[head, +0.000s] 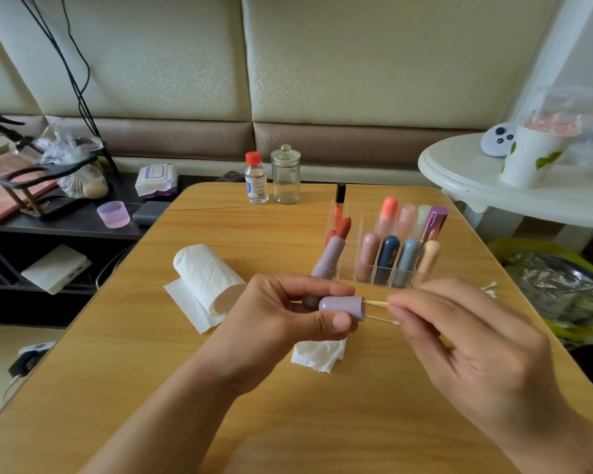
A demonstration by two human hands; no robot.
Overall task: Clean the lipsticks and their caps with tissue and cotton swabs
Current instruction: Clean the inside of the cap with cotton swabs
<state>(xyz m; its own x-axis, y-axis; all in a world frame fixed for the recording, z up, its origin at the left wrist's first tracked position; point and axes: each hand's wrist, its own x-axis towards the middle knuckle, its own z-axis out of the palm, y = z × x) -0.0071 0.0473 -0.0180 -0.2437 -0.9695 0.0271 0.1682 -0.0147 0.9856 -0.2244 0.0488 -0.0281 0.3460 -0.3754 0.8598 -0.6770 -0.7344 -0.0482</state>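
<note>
Left hand [281, 313] above counter [322, 422], fingers curled round lilac cap [343, 306] and open lipstick [332, 254]. Right hand [459, 330] pinches cotton swab [377, 303], tip inside cap mouth. Cap looks light, rigid, slick: grip by sides. Bullet likely soft, smears: hold barrel only. Swab stick thin, likely bends: pinch near tip.

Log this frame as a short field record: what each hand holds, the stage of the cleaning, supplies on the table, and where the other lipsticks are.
left hand: left hand grips the lilac cap, its open end toward the right, and the uncapped lilac lipstick
right hand: right hand pinches a cotton swab whose tip is at the cap's mouth
stage: swabbing the cap
supplies: tissue roll, crumpled tissue, second swab, red-capped bottle, glass jar
other lipsticks: upright in the clear organizer
surface: wooden table
</note>
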